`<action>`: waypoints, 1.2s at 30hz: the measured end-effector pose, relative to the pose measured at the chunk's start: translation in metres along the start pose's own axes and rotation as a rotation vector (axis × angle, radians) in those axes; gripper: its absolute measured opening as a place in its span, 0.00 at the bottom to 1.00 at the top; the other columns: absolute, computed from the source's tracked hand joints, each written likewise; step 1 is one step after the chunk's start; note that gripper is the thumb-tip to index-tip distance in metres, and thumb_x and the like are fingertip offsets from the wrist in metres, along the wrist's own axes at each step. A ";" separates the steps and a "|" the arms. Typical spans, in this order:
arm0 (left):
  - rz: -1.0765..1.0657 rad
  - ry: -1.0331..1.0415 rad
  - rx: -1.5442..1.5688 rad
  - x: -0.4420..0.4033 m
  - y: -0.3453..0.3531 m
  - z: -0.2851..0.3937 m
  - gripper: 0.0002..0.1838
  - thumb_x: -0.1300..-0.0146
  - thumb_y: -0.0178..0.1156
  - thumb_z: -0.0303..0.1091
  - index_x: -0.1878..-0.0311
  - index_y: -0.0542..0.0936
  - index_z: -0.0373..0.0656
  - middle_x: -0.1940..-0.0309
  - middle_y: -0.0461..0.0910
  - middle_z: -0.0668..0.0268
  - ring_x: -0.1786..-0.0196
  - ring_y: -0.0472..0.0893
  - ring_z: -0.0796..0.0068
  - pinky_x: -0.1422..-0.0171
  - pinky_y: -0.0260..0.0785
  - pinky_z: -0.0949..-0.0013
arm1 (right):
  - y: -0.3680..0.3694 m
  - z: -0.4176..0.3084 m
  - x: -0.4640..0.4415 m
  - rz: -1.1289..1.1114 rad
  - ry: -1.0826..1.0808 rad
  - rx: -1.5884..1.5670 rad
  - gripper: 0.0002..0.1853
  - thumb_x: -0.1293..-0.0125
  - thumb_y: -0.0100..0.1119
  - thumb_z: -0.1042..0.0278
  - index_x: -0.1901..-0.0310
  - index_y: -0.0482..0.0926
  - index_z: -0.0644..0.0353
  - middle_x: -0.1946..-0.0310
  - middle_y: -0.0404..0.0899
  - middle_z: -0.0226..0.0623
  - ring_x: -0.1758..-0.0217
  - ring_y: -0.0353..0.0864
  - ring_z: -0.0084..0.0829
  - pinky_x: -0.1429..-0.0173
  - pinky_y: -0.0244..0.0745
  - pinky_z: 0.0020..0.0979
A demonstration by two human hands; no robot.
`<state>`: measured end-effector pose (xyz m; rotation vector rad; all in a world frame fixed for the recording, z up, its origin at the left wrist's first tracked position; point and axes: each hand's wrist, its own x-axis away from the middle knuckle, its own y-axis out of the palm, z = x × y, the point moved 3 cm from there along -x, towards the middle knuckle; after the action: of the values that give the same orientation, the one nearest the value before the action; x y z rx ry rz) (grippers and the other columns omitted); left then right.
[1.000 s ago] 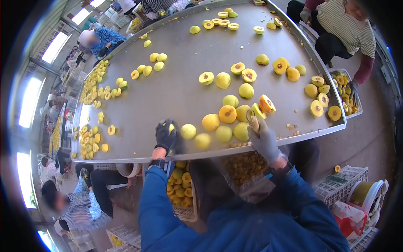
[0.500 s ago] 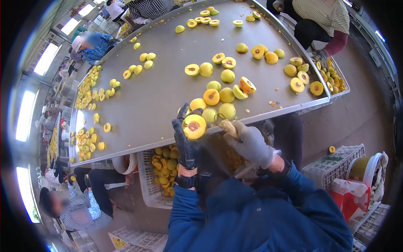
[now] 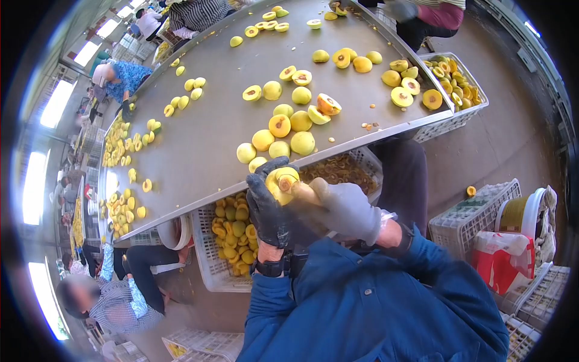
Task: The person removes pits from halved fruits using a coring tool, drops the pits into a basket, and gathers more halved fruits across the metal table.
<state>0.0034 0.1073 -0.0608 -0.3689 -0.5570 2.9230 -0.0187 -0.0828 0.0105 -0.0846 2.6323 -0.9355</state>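
My left hand (image 3: pixel 265 211), in a dark glove, is closed around a yellow peach half (image 3: pixel 277 192) just off the table's near edge. Its cut face with the reddish-brown pit area points up toward my right hand. My right hand (image 3: pixel 350 208), in a grey glove, grips a pitting tool (image 3: pixel 306 193) by its light wooden handle. The tool's tip is at the centre of the cut face; its wire loop is mostly hidden there. Several peach halves (image 3: pixel 279 125) lie on the metal table (image 3: pixel 211 145) just beyond my hands.
Below the table edge, a white crate (image 3: pixel 205 259) holds peach halves; a bin (image 3: pixel 374 166) beside it contains brown pits. Another filled crate (image 3: pixel 449 123) stands off the table's right corner. Co-workers sit around the table. Crates (image 3: pixel 470 211) and a red bag (image 3: pixel 503 256) stand at right.
My right hand has moved left and brought the pitting tool from beside the peach half onto its cut face. The view has shifted, and a co-worker's hand at upper right has moved.
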 end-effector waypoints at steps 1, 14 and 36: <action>-0.010 0.004 -0.039 0.003 0.000 -0.003 0.21 0.24 0.45 0.35 0.33 0.68 0.38 0.41 0.75 0.56 0.42 0.77 0.63 0.36 0.69 0.65 | -0.001 0.000 0.001 0.007 -0.002 0.018 0.11 0.39 0.62 0.61 0.63 0.72 0.57 0.81 0.77 0.43 0.77 0.80 0.49 0.73 0.74 0.44; -0.213 -0.081 -0.271 0.046 -0.026 -0.050 0.20 0.27 0.48 0.27 0.33 0.68 0.38 0.38 0.73 0.56 0.37 0.73 0.65 0.34 0.66 0.66 | -0.009 0.004 0.012 0.042 -0.025 0.015 0.10 0.37 0.61 0.62 0.66 0.71 0.57 0.82 0.76 0.43 0.78 0.80 0.49 0.73 0.74 0.45; -0.096 -0.002 -0.458 0.034 -0.024 -0.019 0.22 0.31 0.52 0.22 0.34 0.70 0.38 0.41 0.75 0.54 0.39 0.74 0.60 0.34 0.66 0.63 | 0.005 0.023 0.031 -0.005 0.008 -0.142 0.15 0.38 0.64 0.57 0.61 0.71 0.56 0.81 0.77 0.47 0.76 0.79 0.53 0.72 0.73 0.48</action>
<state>-0.0221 0.1423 -0.0757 -0.3753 -1.2110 2.6813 -0.0400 -0.0981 -0.0181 -0.1223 2.7047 -0.7511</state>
